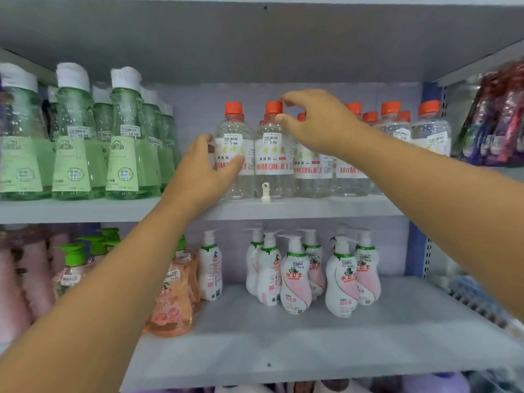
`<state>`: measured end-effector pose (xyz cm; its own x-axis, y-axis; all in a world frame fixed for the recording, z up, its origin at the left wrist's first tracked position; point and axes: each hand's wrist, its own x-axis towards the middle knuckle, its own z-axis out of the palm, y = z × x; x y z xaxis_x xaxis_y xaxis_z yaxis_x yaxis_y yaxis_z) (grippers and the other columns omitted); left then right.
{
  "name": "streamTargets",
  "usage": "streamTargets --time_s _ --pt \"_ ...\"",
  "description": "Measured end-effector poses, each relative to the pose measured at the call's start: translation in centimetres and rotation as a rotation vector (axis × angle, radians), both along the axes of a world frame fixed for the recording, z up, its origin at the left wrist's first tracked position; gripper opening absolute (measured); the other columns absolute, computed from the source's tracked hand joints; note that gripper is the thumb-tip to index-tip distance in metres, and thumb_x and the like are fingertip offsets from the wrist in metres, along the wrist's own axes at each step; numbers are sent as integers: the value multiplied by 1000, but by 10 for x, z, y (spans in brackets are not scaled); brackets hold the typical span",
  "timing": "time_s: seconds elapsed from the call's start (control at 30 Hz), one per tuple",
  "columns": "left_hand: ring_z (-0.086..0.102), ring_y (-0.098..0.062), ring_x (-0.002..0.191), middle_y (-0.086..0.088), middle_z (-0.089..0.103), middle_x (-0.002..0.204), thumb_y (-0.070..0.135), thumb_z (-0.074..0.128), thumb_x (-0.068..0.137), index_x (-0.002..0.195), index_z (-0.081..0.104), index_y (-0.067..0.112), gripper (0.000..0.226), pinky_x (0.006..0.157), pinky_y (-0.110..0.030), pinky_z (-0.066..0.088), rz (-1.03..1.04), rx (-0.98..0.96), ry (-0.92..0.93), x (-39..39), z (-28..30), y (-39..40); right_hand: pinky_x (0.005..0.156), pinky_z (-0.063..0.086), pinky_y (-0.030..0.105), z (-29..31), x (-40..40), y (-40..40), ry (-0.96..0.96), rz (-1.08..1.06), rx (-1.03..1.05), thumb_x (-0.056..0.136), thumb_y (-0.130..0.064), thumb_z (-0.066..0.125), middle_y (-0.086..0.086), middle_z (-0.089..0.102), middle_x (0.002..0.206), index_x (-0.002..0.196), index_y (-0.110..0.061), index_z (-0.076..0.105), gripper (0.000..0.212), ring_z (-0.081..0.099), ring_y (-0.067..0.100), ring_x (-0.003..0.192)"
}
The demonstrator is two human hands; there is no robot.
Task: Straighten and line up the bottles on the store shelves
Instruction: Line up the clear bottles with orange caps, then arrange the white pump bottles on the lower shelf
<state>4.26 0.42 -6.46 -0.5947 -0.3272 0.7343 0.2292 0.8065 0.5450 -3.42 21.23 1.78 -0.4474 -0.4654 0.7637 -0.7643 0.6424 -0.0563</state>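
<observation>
I'm seeing clear orange-capped bottles [273, 150] standing upright; left hand [204, 168] gripping the leftmost bottle [234, 150], right hand [314, 123] hovering spread at a cap.

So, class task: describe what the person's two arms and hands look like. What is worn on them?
Nothing is worn that shows. The left hand and right hand are bare, with no gloves, and no rings, watch or bracelet can be seen. Both forearms are bare as far as the frame's edges; no sleeve comes into view.
</observation>
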Motion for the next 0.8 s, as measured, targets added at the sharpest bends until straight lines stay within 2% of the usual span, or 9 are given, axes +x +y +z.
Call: streamTargets --time_s 0.07,0.13,0.2,0.3,0.4,0.53,0.6,0.7,0.8 --pt "60 -12 101 6 51 127 43 63 95 140 47 16 55 94 -41 51 40 -102 212 10 -12 6 116 28 31 -25 10 17 76 34 -101 103 -39 54 -2 51 150 147 -21 51 48 38 17 143" --pt "53 -16 109 3 50 119 20 62 95 128 55 6 37 100 -37 46 41 -223 462 26 -39 18 111 27 24 -55 16 38 149 96 -206 101 -32 55 -3 55 142 140 -19 57 41 43 15 137" --pt "50 -15 106 2 53 111 6 61 90 113 61 1 23 98 -28 41 6 -305 566 41 -81 34 107 30 22 -88 18 59 176 136 -282 99 -27 55 -2 60 132 133 -16 61 36 49 15 127" --pt "56 -14 93 5 60 98 8 59 89 96 64 14 10 85 -24 42 -86 -224 372 40 -155 45 106 39 30 -144 6 88 64 135 -340 98 -19 59 -2 60 123 128 -14 62 31 54 17 120" --pt "62 -5 93 14 66 92 3 64 93 89 62 33 30 81 -17 47 -102 109 81 21 -222 42 113 36 40 -192 -2 102 144 111 -367 92 -7 60 3 59 128 126 -8 63 34 51 23 126" --pt "65 0 88 6 71 95 0 66 94 92 67 27 28 74 -5 45 -193 291 -126 -9 -255 48 113 34 30 -230 6 102 276 98 -575 90 -1 60 3 53 133 125 1 62 35 50 21 129" --pt "65 6 88 6 70 101 4 66 94 98 65 30 26 72 -3 45 -243 335 -158 -31 -250 55 104 43 29 -248 1 95 156 42 -676 91 -4 60 0 54 123 121 -2 63 31 56 17 117" --pt "65 9 92 15 68 107 9 71 91 106 60 38 35 78 -8 48 -263 367 -154 -71 -246 60 86 50 14 -283 -32 78 -341 -27 -826 93 -8 68 2 48 119 122 -12 59 31 59 -2 105" --pt "59 -7 113 10 56 128 16 73 90 137 53 28 53 98 -24 49 -286 386 -238 -102 -255 70 100 51 27 -327 -61 63 -642 -145 -788 85 -19 81 -3 43 125 139 -17 51 61 59 11 109"
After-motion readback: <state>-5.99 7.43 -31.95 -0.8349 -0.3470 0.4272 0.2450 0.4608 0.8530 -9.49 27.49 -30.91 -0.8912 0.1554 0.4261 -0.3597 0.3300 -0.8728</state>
